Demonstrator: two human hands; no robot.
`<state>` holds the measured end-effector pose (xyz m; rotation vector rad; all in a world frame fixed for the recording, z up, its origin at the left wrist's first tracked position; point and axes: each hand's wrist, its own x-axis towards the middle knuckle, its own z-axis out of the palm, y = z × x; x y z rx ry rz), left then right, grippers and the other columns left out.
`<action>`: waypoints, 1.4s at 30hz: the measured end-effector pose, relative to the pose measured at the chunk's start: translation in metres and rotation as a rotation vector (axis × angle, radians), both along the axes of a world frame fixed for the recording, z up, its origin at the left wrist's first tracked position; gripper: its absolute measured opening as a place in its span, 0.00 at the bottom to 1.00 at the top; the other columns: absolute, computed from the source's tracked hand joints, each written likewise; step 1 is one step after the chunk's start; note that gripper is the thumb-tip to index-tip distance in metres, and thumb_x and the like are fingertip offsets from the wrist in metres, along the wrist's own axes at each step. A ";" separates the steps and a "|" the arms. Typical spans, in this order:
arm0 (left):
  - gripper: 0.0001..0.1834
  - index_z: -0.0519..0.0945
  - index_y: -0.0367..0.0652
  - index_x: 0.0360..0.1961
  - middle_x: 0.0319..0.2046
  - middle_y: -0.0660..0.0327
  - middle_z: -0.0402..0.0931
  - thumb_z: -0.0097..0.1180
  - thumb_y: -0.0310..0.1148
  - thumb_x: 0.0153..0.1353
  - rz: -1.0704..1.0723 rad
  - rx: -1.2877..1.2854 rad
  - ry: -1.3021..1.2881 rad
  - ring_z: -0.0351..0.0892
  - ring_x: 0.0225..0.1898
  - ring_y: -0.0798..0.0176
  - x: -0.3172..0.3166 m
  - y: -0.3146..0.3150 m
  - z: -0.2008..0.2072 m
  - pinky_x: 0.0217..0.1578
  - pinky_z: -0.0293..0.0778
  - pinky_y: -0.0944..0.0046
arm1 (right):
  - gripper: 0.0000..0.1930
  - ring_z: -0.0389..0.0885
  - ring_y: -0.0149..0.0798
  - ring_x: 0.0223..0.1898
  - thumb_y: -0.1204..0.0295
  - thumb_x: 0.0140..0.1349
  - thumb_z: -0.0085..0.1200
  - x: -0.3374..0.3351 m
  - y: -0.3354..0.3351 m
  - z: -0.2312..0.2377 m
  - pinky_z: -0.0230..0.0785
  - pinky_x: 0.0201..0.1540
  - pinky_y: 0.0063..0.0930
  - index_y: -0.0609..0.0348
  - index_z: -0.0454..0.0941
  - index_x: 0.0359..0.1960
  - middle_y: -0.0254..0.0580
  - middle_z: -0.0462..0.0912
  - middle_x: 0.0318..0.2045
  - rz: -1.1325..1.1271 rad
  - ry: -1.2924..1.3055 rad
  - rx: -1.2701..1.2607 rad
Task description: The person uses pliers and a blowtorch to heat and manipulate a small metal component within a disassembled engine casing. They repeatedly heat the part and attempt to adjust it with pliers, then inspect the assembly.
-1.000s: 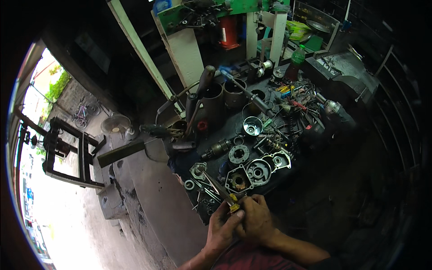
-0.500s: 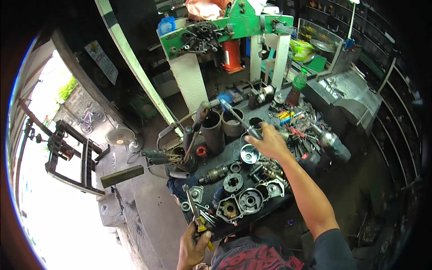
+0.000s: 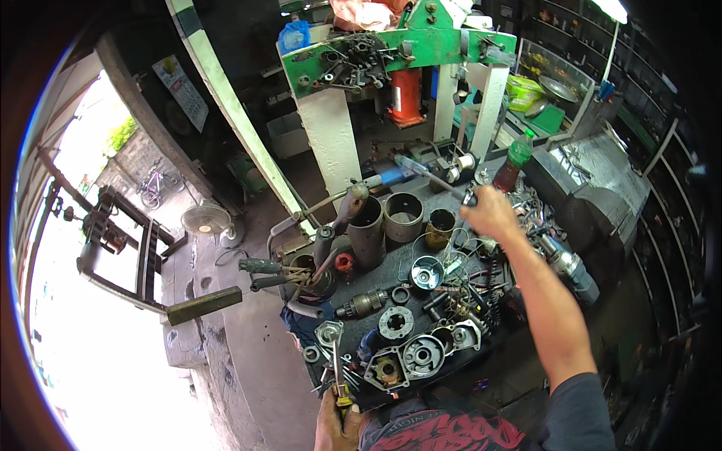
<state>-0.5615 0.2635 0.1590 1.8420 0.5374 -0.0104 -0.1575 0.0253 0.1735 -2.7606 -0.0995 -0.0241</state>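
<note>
My right hand [image 3: 490, 214] is closed round the dark grip of a long slim tool [image 3: 435, 179], held up over the far part of the workbench. Its silver shaft points left and away; the head is too blurred to name. Low at the bench's near left edge, my left hand [image 3: 338, 422] grips a screwdriver [image 3: 343, 397] with a yellow and black handle, its blade pointing away. Past the blade lies a small metal end cover [image 3: 329, 333]. Right of it are metal housings [image 3: 423, 355], a round slotted part [image 3: 395, 322] and a silver cup [image 3: 426, 273].
Upright pipes [image 3: 366, 240] and an open cylinder [image 3: 403, 214] stand mid-bench. Hammers with wrapped handles [image 3: 308, 272] stick out at the left. A power tool [image 3: 573, 272], loose tools and a green-capped bottle [image 3: 516, 159] occupy the right. Behind rises a green press frame [image 3: 451, 46].
My right hand has moved right and away with the tool, which now points more to the left. The screwdriver in my left hand stands more upright. The whole view has shifted slightly.
</note>
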 end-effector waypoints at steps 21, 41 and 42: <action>0.07 0.78 0.38 0.41 0.29 0.55 0.79 0.64 0.25 0.64 -0.037 0.163 -0.065 0.76 0.29 0.62 0.025 0.045 -0.047 0.33 0.74 0.61 | 0.26 0.89 0.51 0.43 0.61 0.45 0.70 0.012 -0.052 0.094 0.80 0.47 0.43 0.64 0.88 0.45 0.58 0.88 0.37 0.229 0.066 -0.367; 0.12 0.81 0.36 0.49 0.36 0.60 0.84 0.65 0.24 0.65 -0.035 -0.054 0.039 0.82 0.38 0.66 0.018 0.076 0.018 0.42 0.77 0.65 | 0.11 0.91 0.45 0.46 0.72 0.54 0.65 0.021 0.023 -0.008 0.83 0.47 0.38 0.55 0.90 0.40 0.46 0.91 0.42 0.314 0.129 -0.687; 0.15 0.79 0.35 0.53 0.41 0.60 0.84 0.65 0.22 0.66 -0.052 -0.124 -0.036 0.83 0.44 0.66 0.022 0.080 0.027 0.47 0.78 0.65 | 0.13 0.90 0.46 0.48 0.72 0.54 0.64 0.024 0.020 -0.008 0.83 0.48 0.38 0.57 0.90 0.41 0.47 0.90 0.44 0.316 0.165 -0.685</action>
